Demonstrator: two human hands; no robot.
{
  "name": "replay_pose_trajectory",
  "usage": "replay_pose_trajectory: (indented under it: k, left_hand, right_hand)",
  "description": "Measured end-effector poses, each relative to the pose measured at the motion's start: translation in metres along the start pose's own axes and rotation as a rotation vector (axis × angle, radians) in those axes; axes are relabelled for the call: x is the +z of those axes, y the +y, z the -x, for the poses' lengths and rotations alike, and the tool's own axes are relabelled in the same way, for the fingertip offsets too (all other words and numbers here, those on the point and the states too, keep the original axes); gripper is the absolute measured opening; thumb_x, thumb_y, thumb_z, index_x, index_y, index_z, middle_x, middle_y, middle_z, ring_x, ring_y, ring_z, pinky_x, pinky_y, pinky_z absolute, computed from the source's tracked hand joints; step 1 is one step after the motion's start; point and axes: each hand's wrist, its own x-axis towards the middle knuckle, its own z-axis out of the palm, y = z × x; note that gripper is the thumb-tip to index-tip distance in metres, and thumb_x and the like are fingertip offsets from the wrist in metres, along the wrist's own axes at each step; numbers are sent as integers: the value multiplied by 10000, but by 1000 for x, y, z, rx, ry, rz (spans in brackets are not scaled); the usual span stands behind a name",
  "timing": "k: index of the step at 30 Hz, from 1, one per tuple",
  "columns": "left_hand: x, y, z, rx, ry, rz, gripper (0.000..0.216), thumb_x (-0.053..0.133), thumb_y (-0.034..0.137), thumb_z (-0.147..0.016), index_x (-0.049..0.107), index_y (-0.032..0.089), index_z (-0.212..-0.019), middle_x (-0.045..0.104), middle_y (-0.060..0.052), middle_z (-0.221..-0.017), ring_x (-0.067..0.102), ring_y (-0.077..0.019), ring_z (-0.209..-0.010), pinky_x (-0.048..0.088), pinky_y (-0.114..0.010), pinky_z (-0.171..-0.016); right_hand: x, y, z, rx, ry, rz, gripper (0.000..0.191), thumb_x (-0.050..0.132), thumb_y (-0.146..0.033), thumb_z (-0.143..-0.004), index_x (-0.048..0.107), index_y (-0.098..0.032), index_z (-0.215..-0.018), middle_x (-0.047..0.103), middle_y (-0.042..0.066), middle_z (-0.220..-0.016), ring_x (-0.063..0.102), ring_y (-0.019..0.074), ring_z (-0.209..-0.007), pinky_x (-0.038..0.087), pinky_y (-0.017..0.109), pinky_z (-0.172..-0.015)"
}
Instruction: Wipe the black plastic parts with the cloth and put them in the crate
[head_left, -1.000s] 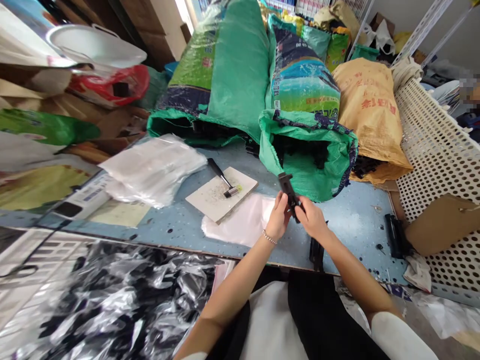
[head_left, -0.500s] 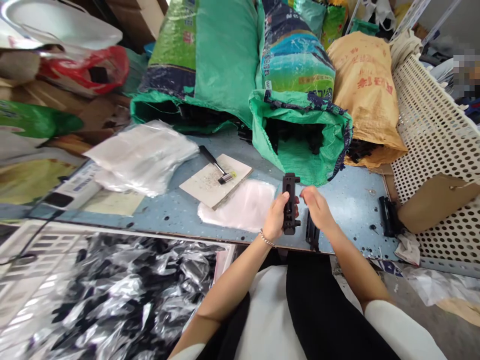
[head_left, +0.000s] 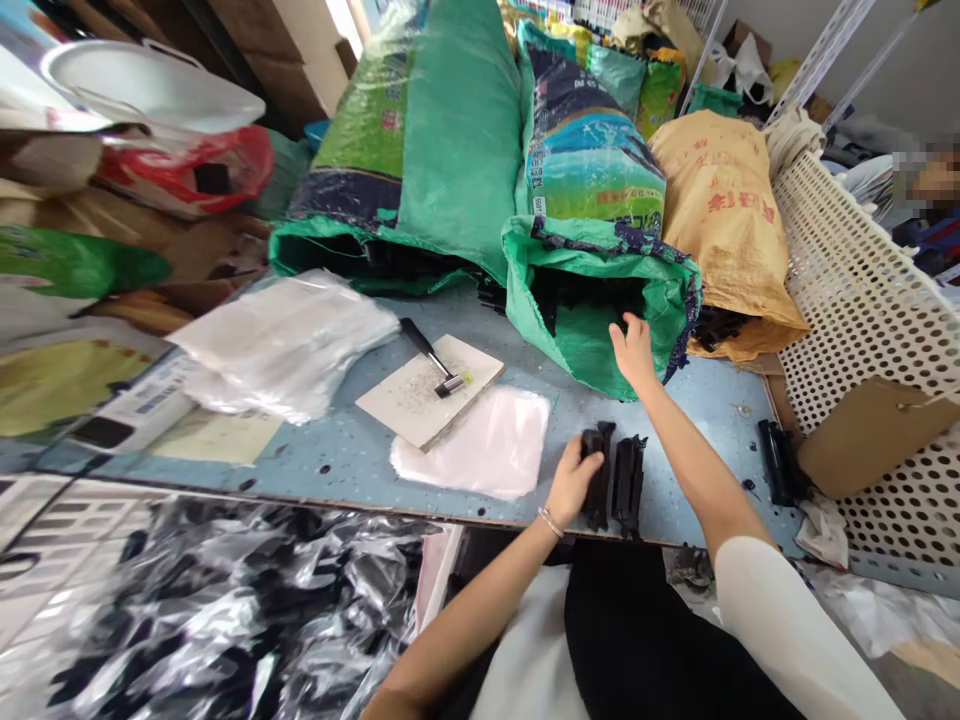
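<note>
Leftmost, a white basin point(head_left: 150, 85) sits on top of a red bag point(head_left: 187, 170), and below them, off the near edge of the blue table point(head_left: 352, 450), lies a heap of crumpled plastic point(head_left: 225, 610) with dark shapes showing through it. Farther along on the table is a loose stack of clear bags point(head_left: 277, 340), then a pale board point(head_left: 416, 395) with a small hammer point(head_left: 431, 355) resting on it, head to the right. A single flat clear bag point(head_left: 480, 440) lies just beside the board, nearer the table edge. Next comes the left hand point(head_left: 574, 480), its fingers curled around the upper end of a black piece point(head_left: 600, 500) that lies on the table close to the near edge. A second black piece point(head_left: 628, 480) lies alongside it, just to its right and parallel. Behind these, a green sack point(head_left: 592, 350) lies on its side with its mouth open toward the person and dark parts inside. The right hand point(head_left: 634, 350) is at the lower lip of that mouth, fingers loosely spread and reaching inward, with nothing seen in its grasp. Right of the sack leans a yellow sack point(head_left: 727, 220) with more dark parts spilling at its foot. A third black piece point(head_left: 776, 460) lies on the table beside a white perforated basket point(head_left: 862, 300).
</note>
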Motion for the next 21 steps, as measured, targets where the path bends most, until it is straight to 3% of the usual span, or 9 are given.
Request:
replay_pose_trajectory:
  k: [3,5,8,11,14,17,19,21]
  left_hand:
    - [11,-21,8,185,0,-115,557,809,344,-735,633,223,-1249,513,-149,-1478,322,-379,-1512,261,-550,-1247]
    - [11,-23,11,216,-18,-136,610,824,363,-719,636,257,-1290,470,-144,-1541,257,-392,-1549,183,-553,-1282]
    - [-1,-10,7,229,-18,-155,596,827,392,-725,660,288,-1288,494,-131,-1536,261,-393,-1549,196,-551,-1283]
    - [-7,15,-8,212,11,-70,556,833,395,-734,675,267,-1252,549,-131,-1479,371,-388,-1491,306,-529,-1234]
    - [1,42,-31,64,1,211,586,844,450,-734,627,252,-1241,615,-112,-1373,529,-320,-1364,419,-470,-1142]
    - [11,66,-45,-47,-23,458,593,810,583,-742,591,239,-1173,679,-67,-1162,674,-217,-1065,531,-391,-956]
    - [12,77,-39,-56,-50,447,570,807,613,-734,609,201,-1074,686,-36,-974,669,-163,-844,545,-324,-811]
    - [11,82,-23,-50,-108,350,535,821,591,-732,623,175,-1006,660,-9,-832,620,-134,-717,515,-277,-702]
  right_hand:
    - [14,5,-61,207,40,191,546,522,-334,-1010,407,-58,-1466,317,328,-1566,483,356,-1355,400,483,-1102]
    - [15,7,-78,221,17,209,475,489,-286,-1029,441,-36,-1430,382,351,-1517,562,311,-1279,444,432,-1051]
    - [4,16,-69,204,25,199,352,449,-226,-1034,539,-32,-1313,560,313,-1352,649,272,-1145,492,412,-996]
    - [-8,27,-18,101,39,159,350,481,-172,-979,585,-90,-1303,578,255,-1385,633,318,-1213,491,482,-1047]
    - [-12,28,66,-174,100,5,423,460,-215,-988,559,-167,-1397,549,190,-1467,534,334,-1364,440,553,-1136]
    - [-15,18,145,-420,-15,-123,420,483,-273,-1015,551,-289,-1430,579,117,-1443,548,307,-1349,454,555,-1138]
    - [-21,8,175,-528,-83,-162,433,577,-341,-985,555,-328,-1418,605,111,-1386,583,324,-1270,503,557,-1061]
    - [-30,0,179,-520,-9,-191,440,582,-396,-981,544,-309,-1411,612,131,-1312,593,329,-1188,524,545,-981]
